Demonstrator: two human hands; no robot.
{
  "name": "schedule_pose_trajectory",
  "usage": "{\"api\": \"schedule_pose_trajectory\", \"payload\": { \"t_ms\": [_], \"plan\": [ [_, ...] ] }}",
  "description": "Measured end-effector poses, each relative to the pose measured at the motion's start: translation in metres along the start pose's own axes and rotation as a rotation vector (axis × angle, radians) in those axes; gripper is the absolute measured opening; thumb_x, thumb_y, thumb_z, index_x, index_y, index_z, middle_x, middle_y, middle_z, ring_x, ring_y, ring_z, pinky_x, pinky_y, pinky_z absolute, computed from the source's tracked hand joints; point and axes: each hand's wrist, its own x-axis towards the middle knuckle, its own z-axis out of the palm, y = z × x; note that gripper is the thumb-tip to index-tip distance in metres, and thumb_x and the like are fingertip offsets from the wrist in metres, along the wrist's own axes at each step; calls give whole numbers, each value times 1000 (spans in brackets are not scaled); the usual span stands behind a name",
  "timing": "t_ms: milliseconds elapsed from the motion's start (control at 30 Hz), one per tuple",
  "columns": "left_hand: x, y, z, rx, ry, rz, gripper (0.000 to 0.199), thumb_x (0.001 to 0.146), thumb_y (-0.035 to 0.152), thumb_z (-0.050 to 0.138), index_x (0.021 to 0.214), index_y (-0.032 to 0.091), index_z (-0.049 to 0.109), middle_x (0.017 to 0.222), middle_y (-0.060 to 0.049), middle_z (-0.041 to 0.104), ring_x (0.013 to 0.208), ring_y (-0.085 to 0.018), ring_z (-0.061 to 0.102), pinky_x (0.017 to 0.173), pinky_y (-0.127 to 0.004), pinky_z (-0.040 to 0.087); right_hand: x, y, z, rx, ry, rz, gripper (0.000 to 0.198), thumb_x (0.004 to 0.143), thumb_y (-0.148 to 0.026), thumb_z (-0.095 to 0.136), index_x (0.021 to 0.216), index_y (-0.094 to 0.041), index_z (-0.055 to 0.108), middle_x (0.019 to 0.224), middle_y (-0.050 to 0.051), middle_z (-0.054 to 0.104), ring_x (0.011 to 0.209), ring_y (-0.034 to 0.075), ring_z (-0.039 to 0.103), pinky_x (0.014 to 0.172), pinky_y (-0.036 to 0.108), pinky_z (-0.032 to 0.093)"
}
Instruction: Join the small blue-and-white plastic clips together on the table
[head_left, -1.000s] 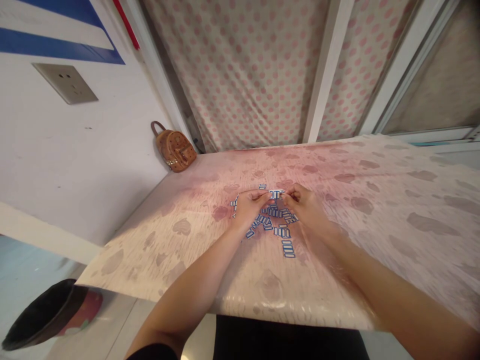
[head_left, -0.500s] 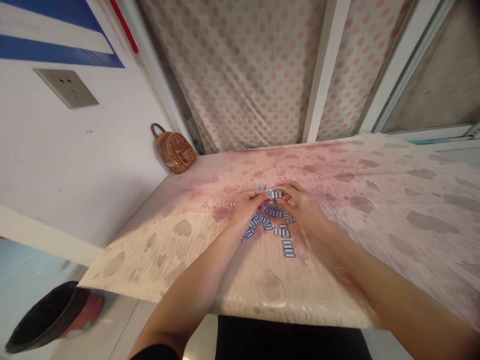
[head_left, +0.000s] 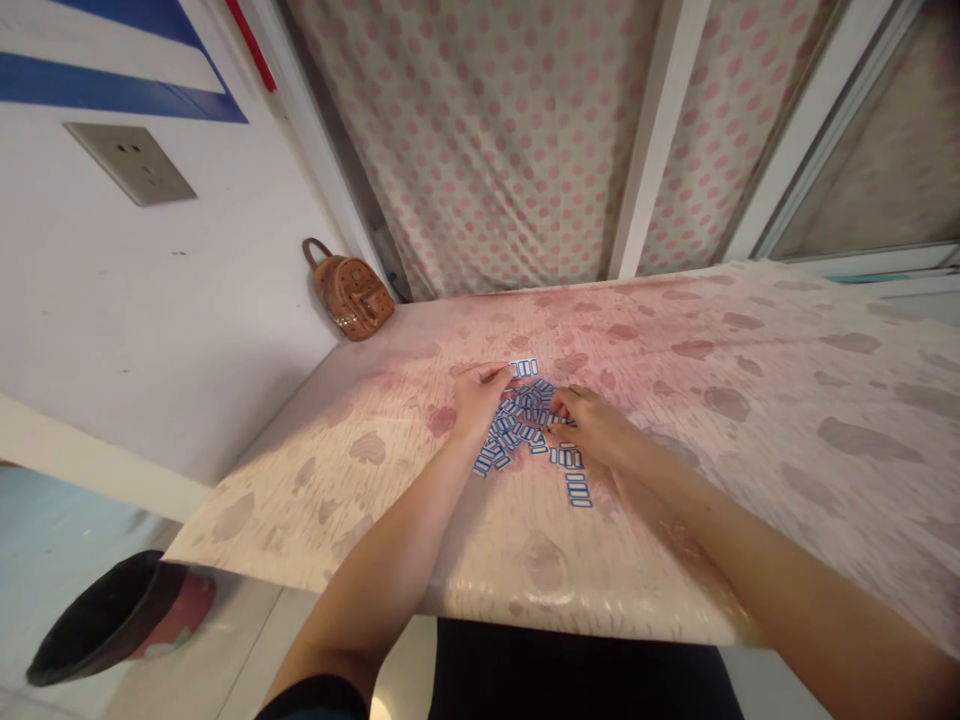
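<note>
A heap of small flat white pieces with blue edges [head_left: 529, 405] lies on the covered table in front of me. My left hand [head_left: 480, 397] is at the heap's far left side. Its thumb and forefinger pinch the left end of a blue-edged white strip [head_left: 525, 368] at the far side of the heap. At the right side, my right hand [head_left: 589, 425] rests low over the heap. Its thumb and forefinger are apart, with pieces showing between them. A few pieces [head_left: 577, 490] lie in a short column at the near right.
A patterned cloth [head_left: 360, 520] covers the table. A small brown backpack-shaped bag [head_left: 354, 295] leans at the wall corner, below a wall socket [head_left: 131, 163]. A dark-rimmed bin [head_left: 120, 620] stands on the floor at left. Curtained glass [head_left: 480, 150] borders the far side.
My left hand has moved left and away with the strip that was between both hands. My right hand has let go of it and come lower, nearer me, over the heap.
</note>
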Motion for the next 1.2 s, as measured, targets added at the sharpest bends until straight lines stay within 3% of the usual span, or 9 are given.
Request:
{"api": "schedule_pose_trajectory", "payload": {
  "t_ms": [100, 233, 400, 633, 933, 1200],
  "plan": [
    [-1, 1, 0, 23, -11, 7, 10, 81, 20, 69, 84, 13, 75, 81, -7, 77, 76, -19, 73, 65, -25, 55, 1, -4, -1, 25, -7, 0, 8, 78, -12, 61, 81, -19, 57, 82, 5, 62, 77, 18, 58, 68, 27, 41],
    [-1, -1, 0, 76, -42, 22, 9, 80, 22, 70, 83, 15, 75, 78, -6, 76, 73, -18, 73, 63, -24, 53, 2, -5, -11, 151, 111, 28, 14, 89, -22, 49, 77, -21, 56, 74, 2, 63, 68, 17, 58, 64, 27, 39],
    [-1, -8, 4, 151, -111, 44, 12, 80, 25, 71, 82, 15, 76, 76, -6, 76, 71, -19, 72, 63, -25, 52, 3, -6, -22, 347, 249, 66, 25, 92, -22, 38, 94, -22, 63, 69, 0, 64, 62, 17, 61, 62, 27, 42],
    [-7, -6, 8, 181, -188, 83, 13, 81, 26, 70, 85, 15, 77, 82, -7, 77, 72, -18, 72, 62, -24, 51, 0, -8, -21, 243, 322, 103, 14, 87, -31, 54, 78, -22, 60, 68, 1, 64, 61, 17, 58, 57, 27, 38],
    [-13, -2, 9, 178, -262, 93, 17, 82, 28, 70, 88, 14, 78, 82, -8, 77, 74, -19, 72, 64, -24, 53, 0, -9, -22, 150, 344, 120, 13, 87, -32, 57, 79, -23, 63, 64, 0, 63, 58, 16, 56, 55, 27, 36],
    [-16, -1, 9, 253, -286, 147, 20, 82, 29, 70, 91, 12, 78, 83, -10, 78, 76, -21, 73, 63, -25, 53, 0, -7, -21, 129, 358, 107, 17, 87, -33, 56, 73, -22, 57, 62, -1, 60, 54, 14, 51, 54, 26, 32]
  ]
}}
